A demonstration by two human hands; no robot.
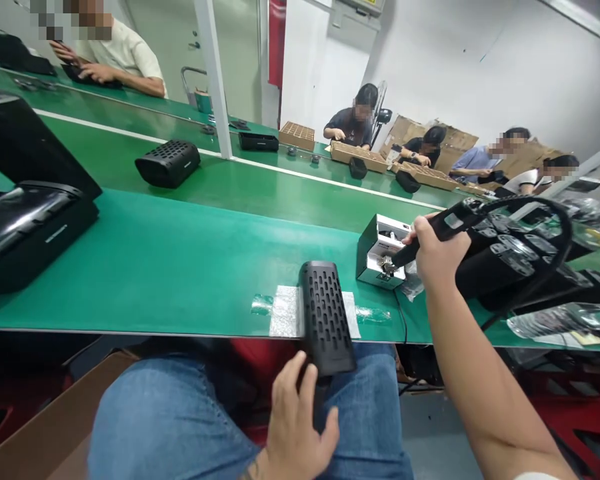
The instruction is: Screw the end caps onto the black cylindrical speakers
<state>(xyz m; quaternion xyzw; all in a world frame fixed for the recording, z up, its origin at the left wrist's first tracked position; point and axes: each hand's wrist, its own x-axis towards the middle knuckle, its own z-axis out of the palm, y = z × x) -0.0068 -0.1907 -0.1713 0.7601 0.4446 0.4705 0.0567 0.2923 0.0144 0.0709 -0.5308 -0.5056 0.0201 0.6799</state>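
Note:
My right hand (437, 250) is closed round a black corded electric screwdriver (455, 220). Its tip points down into the front of a small black-and-white box (375, 253), which looks like a screw feeder. A black speaker-like housing (327, 313) with slotted holes lies across the bench edge, partly over a white pad (286, 312) taped to the green surface. Its near end sticks out over my lap. Beside that end is my left hand (300, 420), fingers apart; whether the fingertips touch the housing I cannot tell.
Black housings (35, 227) are stacked at the left, and another housing (167, 163) sits on the green belt (280, 187). Several black cylindrical units (500, 260) and a plastic bottle (550, 320) are at the right. Co-workers sit across the line. A white post (215, 80) rises beyond the belt.

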